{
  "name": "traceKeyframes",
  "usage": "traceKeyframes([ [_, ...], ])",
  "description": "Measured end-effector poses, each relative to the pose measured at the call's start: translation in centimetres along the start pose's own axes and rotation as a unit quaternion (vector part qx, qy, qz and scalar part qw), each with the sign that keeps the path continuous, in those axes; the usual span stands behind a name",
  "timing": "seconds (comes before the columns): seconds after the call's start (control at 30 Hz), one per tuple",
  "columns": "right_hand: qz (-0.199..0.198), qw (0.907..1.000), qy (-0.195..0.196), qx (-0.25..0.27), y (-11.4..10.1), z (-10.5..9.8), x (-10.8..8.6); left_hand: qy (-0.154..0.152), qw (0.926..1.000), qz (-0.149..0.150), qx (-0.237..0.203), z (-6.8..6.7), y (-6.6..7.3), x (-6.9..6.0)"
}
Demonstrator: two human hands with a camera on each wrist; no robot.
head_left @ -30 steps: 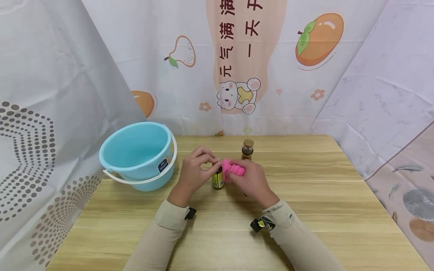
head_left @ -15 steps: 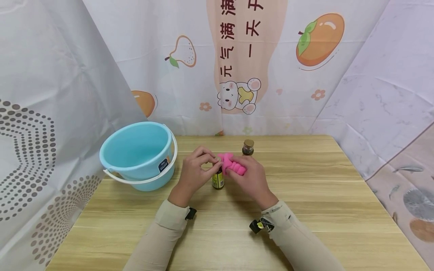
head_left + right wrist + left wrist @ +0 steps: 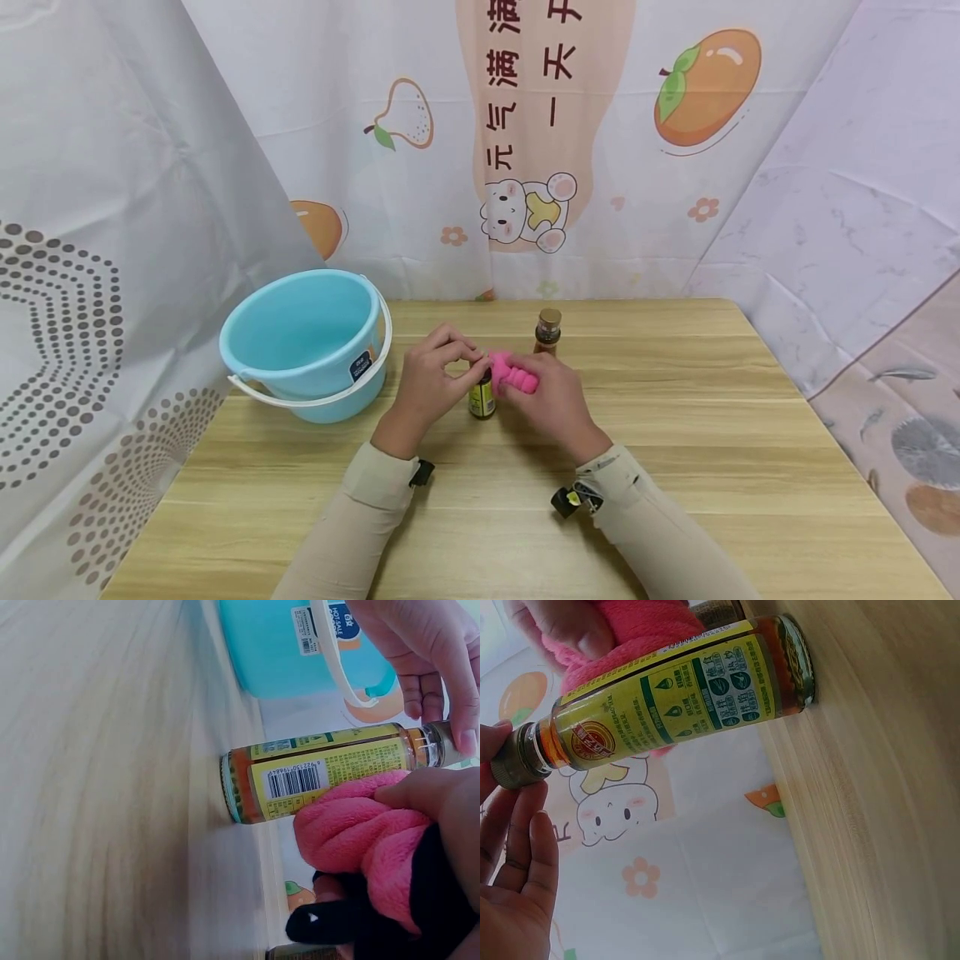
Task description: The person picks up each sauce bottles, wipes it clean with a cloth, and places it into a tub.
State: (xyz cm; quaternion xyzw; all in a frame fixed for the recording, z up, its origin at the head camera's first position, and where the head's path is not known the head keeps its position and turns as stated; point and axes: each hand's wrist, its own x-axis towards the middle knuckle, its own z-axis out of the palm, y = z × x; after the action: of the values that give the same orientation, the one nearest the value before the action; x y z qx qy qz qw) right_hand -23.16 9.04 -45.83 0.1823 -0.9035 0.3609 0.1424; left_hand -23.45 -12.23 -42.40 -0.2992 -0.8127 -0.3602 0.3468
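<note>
A glass bottle with a yellow label (image 3: 682,694) stands upright on the table, and amber liquid shows through its glass. My left hand (image 3: 431,379) pinches its metal cap (image 3: 517,757) between thumb and fingers. Bunched in my right hand (image 3: 557,400) is a pink plush cloth (image 3: 367,825), pressed against the bottle's side. A black piece with a loop (image 3: 322,922) hangs by the cloth in the right wrist view. Behind my right hand stands a second bottle with a gold-brown cap (image 3: 549,321), its lower part hidden.
A light blue bucket (image 3: 300,375) with a white handle (image 3: 330,402) stands on the left of the wooden table (image 3: 697,433). A printed curtain (image 3: 630,225) hangs along the table's back edge. Black cameras are strapped to both wrists.
My right hand slid the pink cloth up toward the bottle's cap half a second ago and is lower again now. My left hand keeps still on the cap.
</note>
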Motion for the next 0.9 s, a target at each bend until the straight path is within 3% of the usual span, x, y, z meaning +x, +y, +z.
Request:
traceKeyframes([
  [0.43,0.044,0.9964,-0.068,-0.025,0.44,0.57,-0.18,-0.003,1.0,0.005,0.007,-0.01,0.07,-0.02],
  [0.9,0.065,0.995,-0.075,-0.015,0.54,0.65,-0.19,-0.005,0.9999,0.006,0.01,-0.12,0.17,0.06],
])
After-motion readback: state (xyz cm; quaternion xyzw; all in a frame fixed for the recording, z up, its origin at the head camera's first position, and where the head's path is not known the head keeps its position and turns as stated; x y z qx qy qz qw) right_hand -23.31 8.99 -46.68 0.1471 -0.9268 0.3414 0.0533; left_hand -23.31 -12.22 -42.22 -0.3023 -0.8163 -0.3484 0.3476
